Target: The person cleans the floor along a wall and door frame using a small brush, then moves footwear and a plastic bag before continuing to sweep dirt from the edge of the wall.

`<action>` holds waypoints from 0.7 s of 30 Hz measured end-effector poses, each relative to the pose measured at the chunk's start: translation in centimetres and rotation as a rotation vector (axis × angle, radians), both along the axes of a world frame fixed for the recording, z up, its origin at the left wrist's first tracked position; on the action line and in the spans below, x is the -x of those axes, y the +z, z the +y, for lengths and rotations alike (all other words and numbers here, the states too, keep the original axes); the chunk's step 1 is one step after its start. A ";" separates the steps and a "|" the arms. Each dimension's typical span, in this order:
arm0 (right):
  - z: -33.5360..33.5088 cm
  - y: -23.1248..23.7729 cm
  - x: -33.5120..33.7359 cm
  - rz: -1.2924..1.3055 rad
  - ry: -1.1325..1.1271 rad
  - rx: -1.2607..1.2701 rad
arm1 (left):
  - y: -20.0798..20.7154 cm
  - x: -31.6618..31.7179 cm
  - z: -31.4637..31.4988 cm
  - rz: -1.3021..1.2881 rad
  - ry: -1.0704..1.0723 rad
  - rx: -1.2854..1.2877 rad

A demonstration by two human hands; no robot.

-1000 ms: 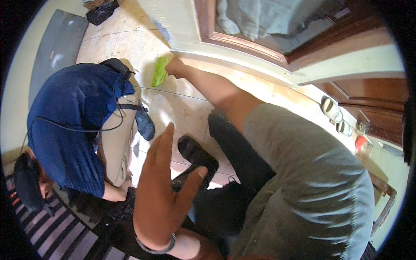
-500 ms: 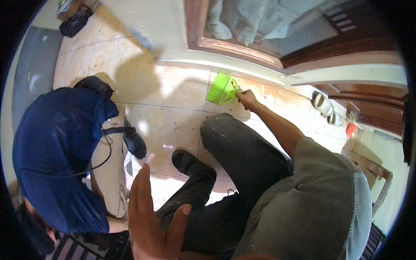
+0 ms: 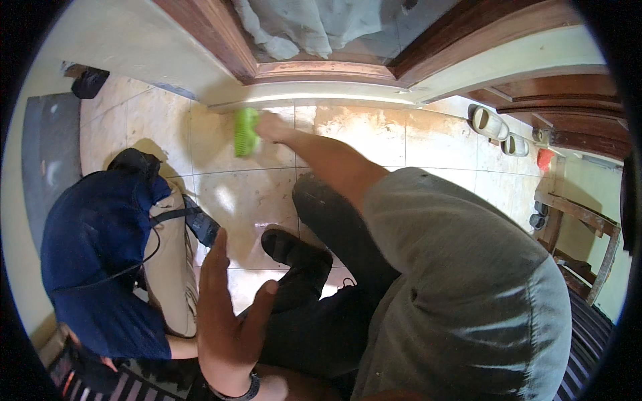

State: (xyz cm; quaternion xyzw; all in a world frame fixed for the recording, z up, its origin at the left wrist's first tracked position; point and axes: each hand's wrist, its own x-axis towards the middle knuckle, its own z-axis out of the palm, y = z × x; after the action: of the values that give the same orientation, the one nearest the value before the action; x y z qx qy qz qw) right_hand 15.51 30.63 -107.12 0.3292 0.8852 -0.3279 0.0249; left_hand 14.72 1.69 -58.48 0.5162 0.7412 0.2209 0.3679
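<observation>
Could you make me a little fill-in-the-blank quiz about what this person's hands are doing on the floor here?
1. The right hand grips a brush whose colour is ____.
2. The brush is against the tiled ____, near the wooden door frame.
3. The left hand holds nothing; its fingers are spread ____.
4. Beside it crouches a person whose shirt is dark ____.

Missing words: green; floor; open; blue

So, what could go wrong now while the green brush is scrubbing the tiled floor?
The tiled floor looks wet and glossy, so the black shoe might slip. The right hand stretches far forward with the green brush, which may strain balance. A person in a blue shirt crouches close by and could be bumped or splashed.
</observation>
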 end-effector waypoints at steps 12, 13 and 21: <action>-6.8 16.1 -48.8 -0.162 -0.830 0.696 | 3.0 -0.5 -2.1 0.018 0.142 0.097; -7.3 15.2 -53.3 -0.171 -0.885 0.657 | 2.8 -1.0 -2.1 0.028 0.121 0.104; 2.8 6.0 -67.5 -0.497 -0.857 -0.204 | 4.9 -6.2 -1.6 0.098 0.028 0.124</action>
State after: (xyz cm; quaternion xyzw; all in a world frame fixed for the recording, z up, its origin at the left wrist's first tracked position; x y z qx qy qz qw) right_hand 83.00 33.45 -101.08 0.7318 0.6653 -0.1323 0.0656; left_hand 20.93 0.11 -53.54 0.4922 0.7779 0.1543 0.3589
